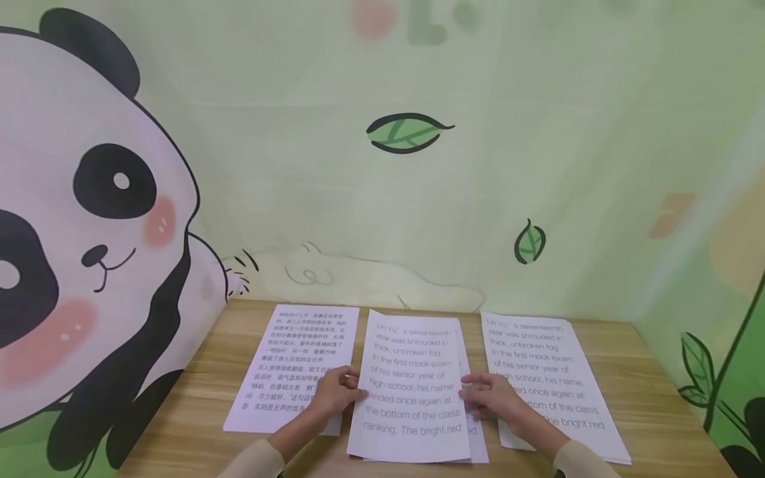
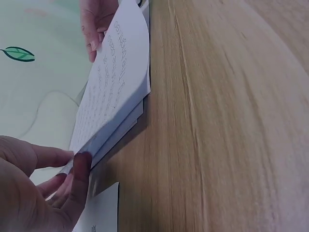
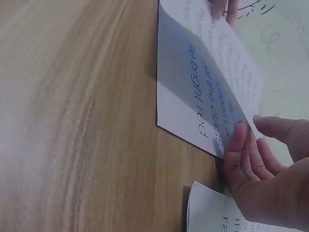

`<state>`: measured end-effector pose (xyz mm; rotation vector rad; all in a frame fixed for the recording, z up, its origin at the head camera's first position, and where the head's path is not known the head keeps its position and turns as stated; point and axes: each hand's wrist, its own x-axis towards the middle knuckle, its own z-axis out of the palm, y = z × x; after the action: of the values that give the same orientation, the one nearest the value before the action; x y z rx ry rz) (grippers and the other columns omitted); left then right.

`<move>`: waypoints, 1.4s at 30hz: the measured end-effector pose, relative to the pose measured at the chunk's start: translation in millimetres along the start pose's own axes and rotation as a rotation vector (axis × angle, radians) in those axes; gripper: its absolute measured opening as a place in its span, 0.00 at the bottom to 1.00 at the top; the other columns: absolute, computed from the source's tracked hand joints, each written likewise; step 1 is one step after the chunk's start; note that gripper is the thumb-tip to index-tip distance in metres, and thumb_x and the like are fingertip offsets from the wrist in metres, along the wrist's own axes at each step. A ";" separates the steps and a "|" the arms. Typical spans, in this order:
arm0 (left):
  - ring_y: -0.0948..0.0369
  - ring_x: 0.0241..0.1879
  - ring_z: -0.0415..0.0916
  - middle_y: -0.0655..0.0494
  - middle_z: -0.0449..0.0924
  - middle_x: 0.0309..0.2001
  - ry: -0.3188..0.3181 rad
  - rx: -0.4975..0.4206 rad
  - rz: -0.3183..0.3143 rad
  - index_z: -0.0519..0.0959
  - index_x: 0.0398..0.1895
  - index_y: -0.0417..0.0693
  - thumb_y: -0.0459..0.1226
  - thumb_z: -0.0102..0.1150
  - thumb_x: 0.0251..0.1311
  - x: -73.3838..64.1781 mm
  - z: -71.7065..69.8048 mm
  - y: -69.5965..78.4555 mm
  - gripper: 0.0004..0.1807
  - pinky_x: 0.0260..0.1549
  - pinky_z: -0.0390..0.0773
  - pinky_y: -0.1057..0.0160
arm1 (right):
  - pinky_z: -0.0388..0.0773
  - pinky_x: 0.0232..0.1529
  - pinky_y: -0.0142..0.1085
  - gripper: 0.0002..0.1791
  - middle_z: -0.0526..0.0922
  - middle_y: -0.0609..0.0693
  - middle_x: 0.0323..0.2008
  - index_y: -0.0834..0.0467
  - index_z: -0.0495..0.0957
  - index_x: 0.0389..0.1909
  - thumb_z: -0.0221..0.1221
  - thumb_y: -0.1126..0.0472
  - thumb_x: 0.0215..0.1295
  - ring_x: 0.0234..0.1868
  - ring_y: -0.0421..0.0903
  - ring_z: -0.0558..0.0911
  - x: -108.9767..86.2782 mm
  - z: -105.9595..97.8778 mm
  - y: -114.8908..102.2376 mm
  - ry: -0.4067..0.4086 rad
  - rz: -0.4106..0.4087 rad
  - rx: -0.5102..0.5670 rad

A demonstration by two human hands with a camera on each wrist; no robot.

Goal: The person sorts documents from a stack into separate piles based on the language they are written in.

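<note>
A printed sheet of paper (image 1: 412, 392) with large English text is held over the middle of the table, raised off a similar sheet (image 1: 478, 453) that shows along its right side. My left hand (image 1: 337, 395) pinches its left edge; in the left wrist view, thumb and fingers meet at the paper's edge, and layered sheets show beneath. On the opposite edge, my right hand (image 1: 493, 395) pinches the same sheet. In the right wrist view the raised paper (image 3: 217, 63) bends and shades the text below it.
To the left lies a sheet with Chinese text (image 1: 287, 372), partly behind the left hand. A pile of English sheets (image 1: 538, 358) lies to the right, partly covered by the right hand. The wooden table (image 1: 663, 398) ends at a panda-printed cloth backdrop (image 1: 299, 166).
</note>
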<state>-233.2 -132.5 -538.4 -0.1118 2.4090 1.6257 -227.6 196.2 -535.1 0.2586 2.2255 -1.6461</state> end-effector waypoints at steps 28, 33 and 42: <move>0.57 0.38 0.88 0.45 0.89 0.44 -0.246 -0.209 0.004 0.67 0.69 0.33 0.31 0.61 0.64 -5.3 -29.6 15.3 0.30 0.41 0.88 0.58 | 0.86 0.52 0.45 0.35 0.84 0.64 0.56 0.69 0.63 0.73 0.60 0.60 0.70 0.52 0.55 0.87 -10.6 -14.9 -24.5 -0.083 -0.058 0.083; 0.58 0.38 0.87 0.44 0.89 0.45 -0.249 -0.234 0.039 0.67 0.68 0.33 0.31 0.61 0.65 -7.3 -32.7 22.5 0.29 0.42 0.88 0.57 | 0.86 0.51 0.43 0.34 0.86 0.60 0.53 0.66 0.63 0.73 0.60 0.61 0.70 0.49 0.52 0.88 -13.9 -19.6 -31.0 -0.083 -0.038 0.117; 0.60 0.36 0.87 0.48 0.89 0.43 -0.283 -0.266 0.066 0.67 0.68 0.34 0.32 0.62 0.65 -4.2 -30.0 21.7 0.30 0.40 0.88 0.60 | 0.85 0.52 0.44 0.35 0.84 0.61 0.56 0.66 0.61 0.75 0.59 0.61 0.70 0.51 0.51 0.87 -15.6 -29.3 -29.0 -0.074 -0.023 0.121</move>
<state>-237.8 -152.2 -507.1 0.1457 2.0008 1.8449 -228.7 216.2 -495.9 0.2000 2.0855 -1.7764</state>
